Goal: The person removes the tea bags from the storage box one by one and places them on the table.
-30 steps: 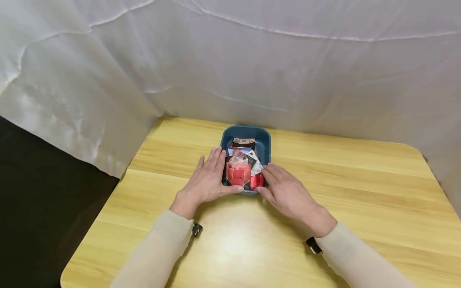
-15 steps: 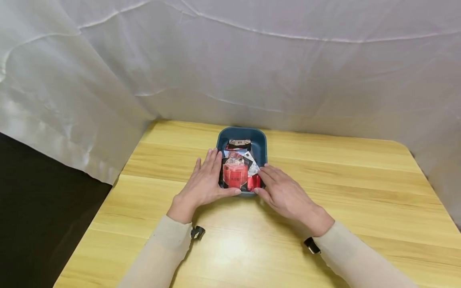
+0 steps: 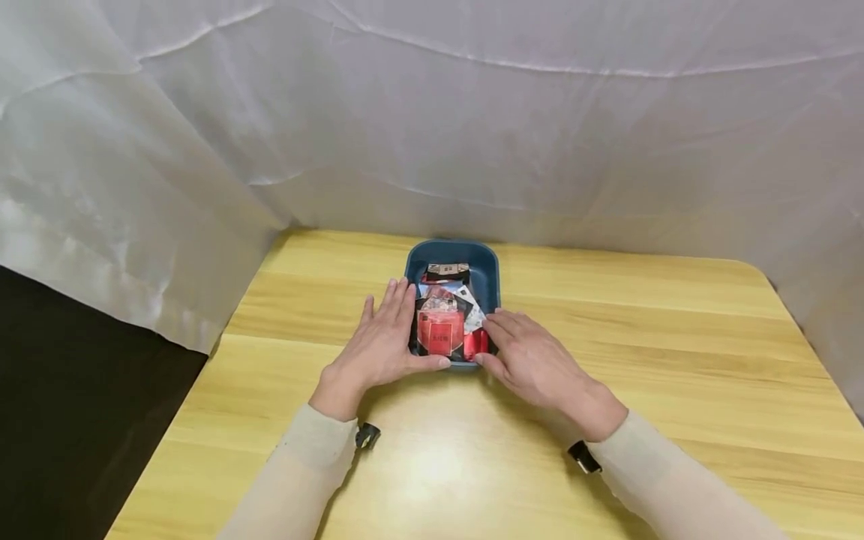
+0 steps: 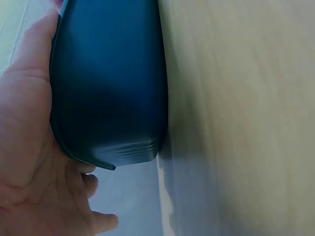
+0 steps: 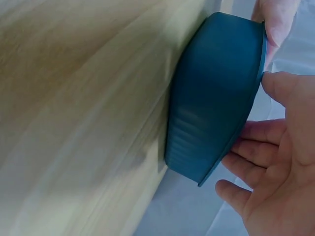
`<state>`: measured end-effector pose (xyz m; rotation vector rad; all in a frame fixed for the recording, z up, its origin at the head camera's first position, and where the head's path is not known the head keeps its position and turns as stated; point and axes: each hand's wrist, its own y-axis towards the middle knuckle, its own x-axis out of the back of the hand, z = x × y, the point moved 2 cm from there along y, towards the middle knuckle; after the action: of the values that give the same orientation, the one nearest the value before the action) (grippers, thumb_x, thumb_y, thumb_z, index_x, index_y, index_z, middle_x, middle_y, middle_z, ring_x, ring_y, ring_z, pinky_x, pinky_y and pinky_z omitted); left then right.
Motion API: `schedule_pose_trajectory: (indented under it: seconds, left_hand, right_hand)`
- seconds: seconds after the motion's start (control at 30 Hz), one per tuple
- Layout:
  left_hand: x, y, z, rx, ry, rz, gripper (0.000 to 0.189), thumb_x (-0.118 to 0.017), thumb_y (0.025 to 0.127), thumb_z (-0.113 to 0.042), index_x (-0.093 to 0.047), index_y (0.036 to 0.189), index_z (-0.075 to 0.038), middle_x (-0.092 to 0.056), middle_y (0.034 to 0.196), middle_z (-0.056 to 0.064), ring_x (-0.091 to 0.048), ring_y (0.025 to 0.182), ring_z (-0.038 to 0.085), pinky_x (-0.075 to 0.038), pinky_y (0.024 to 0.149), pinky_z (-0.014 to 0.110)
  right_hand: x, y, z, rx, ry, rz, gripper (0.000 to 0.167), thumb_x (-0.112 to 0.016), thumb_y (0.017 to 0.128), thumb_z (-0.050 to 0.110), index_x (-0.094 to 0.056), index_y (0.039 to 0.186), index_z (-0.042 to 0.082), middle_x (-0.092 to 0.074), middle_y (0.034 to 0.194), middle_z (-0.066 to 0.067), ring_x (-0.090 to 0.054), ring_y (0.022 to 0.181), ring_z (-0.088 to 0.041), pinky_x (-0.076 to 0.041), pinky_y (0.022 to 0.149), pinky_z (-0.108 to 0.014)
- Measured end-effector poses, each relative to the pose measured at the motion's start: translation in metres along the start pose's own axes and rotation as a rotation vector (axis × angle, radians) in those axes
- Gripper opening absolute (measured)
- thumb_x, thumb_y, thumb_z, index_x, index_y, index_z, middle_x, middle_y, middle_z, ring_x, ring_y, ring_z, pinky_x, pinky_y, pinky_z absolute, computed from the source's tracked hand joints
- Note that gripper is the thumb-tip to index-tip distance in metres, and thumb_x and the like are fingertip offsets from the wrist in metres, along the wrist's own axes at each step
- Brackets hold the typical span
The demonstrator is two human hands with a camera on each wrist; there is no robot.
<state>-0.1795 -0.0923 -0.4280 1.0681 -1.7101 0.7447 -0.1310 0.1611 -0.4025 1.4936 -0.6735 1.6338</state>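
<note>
While both hands rest against its rim, a deep blue container [image 3: 487, 271] stands on the table [image 3: 641, 337] near its far edge. It is a rounded rectangle, longer front to back than wide, with a thin projecting lip; the wrist views show smooth, matte outer walls that slope outward toward the rim, with fine parallel ridges low at one end.

Inside, flat packets overlap. Nearest lies a square red packet [image 3: 441, 330] with a darker red panel, its small print too tiny to read, with black showing around it. Beside it sits a glossy red packet [image 3: 475, 345], and above that a tilted white packet [image 3: 475, 313] with a speckled pattern. At the far end lies a beige and black packet [image 3: 448, 271].

The left hand [image 3: 379, 341] has its grip spread wide, fingers straight along the left side and thumb across the near rim. The right hand [image 3: 536, 356] keeps a loose grip, fingers lightly bent against the right side, thumb at the near corner. Neither clutches anything. Behind the table hangs pale, creased cloth [image 3: 472, 142].
</note>
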Motion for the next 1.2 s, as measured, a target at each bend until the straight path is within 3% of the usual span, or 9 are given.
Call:
schedule_pose_trajectory:
  seconds: [0.17, 0.4, 0.63, 0.73, 0.97, 1.1, 1.2]
  left_hand:
    - [-0.002, 0.002, -0.004, -0.025, -0.015, -0.048, 0.14, -0.058, 0.078, -0.094, 0.004, 0.17, -0.008, 0.006, 0.179, 0.012, 0.012, 0.165, 0.025, 0.001, 0.132, 0.06]
    - [-0.007, 0.002, -0.004, 0.006, -0.012, 0.038, 0.138, -0.054, 0.079, -0.095, 0.0, 0.17, -0.008, 0.005, 0.179, 0.011, 0.008, 0.165, 0.027, -0.001, 0.131, 0.062]
    - [-0.006, 0.004, -0.004, 0.01, -0.032, 0.067, 0.139, -0.056, 0.077, -0.096, 0.002, 0.17, -0.01, 0.007, 0.179, 0.008, 0.008, 0.165, 0.025, 0.0, 0.131, 0.061]
    - [-0.004, 0.004, -0.004, 0.01, -0.03, 0.067, 0.14, -0.056, 0.076, -0.096, 0.001, 0.17, -0.009, 0.007, 0.179, 0.009, 0.009, 0.165, 0.025, 0.001, 0.131, 0.061]
    - [0.002, 0.001, -0.003, -0.006, -0.004, 0.049, 0.14, -0.055, 0.077, -0.096, -0.003, 0.17, -0.005, 0.003, 0.178, 0.014, 0.007, 0.165, 0.028, 0.002, 0.132, 0.06]
    - [0.003, 0.0, -0.005, -0.035, 0.022, 0.04, 0.14, -0.055, 0.078, -0.096, -0.005, 0.169, -0.003, 0.0, 0.178, 0.016, 0.003, 0.165, 0.029, 0.0, 0.133, 0.055]
    - [0.002, 0.0, -0.007, -0.052, 0.025, 0.038, 0.139, -0.058, 0.078, -0.094, -0.006, 0.169, -0.002, -0.001, 0.178, 0.016, 0.003, 0.165, 0.03, -0.001, 0.133, 0.054]
  right_hand:
    - [-0.001, -0.003, 0.0, -0.022, 0.013, 0.007, 0.064, -0.06, 0.107, 0.043, -0.056, 0.147, -0.008, -0.056, 0.153, -0.024, -0.047, 0.148, -0.04, -0.037, 0.124, -0.053]
    - [-0.003, -0.007, -0.003, -0.019, 0.008, -0.009, 0.063, -0.059, 0.108, 0.041, -0.056, 0.146, -0.009, -0.057, 0.152, -0.025, -0.047, 0.148, -0.04, -0.036, 0.125, -0.053]
    - [0.002, -0.005, -0.006, -0.016, -0.007, 0.011, 0.064, -0.062, 0.106, 0.041, -0.057, 0.145, -0.009, -0.058, 0.151, -0.026, -0.049, 0.147, -0.041, -0.037, 0.124, -0.054]
    - [0.009, 0.004, -0.003, 0.011, -0.042, 0.011, 0.065, -0.068, 0.103, 0.04, -0.058, 0.143, -0.011, -0.06, 0.148, -0.027, -0.054, 0.142, -0.042, -0.04, 0.122, -0.054]
    - [0.012, 0.041, 0.018, 0.192, -0.146, -0.039, 0.057, -0.085, 0.091, 0.03, -0.067, 0.131, -0.006, -0.069, 0.134, -0.021, -0.066, 0.125, -0.037, -0.051, 0.113, -0.048]
    - [0.008, 0.059, 0.028, 0.223, -0.158, 0.029, 0.052, -0.087, 0.089, 0.03, -0.07, 0.127, -0.001, -0.072, 0.131, -0.017, -0.068, 0.122, -0.034, -0.051, 0.113, -0.047]
    - [0.005, 0.067, 0.03, 0.173, -0.162, 0.115, 0.052, -0.087, 0.089, 0.034, -0.071, 0.127, 0.003, -0.072, 0.131, -0.014, -0.066, 0.123, -0.034, -0.053, 0.11, -0.051]
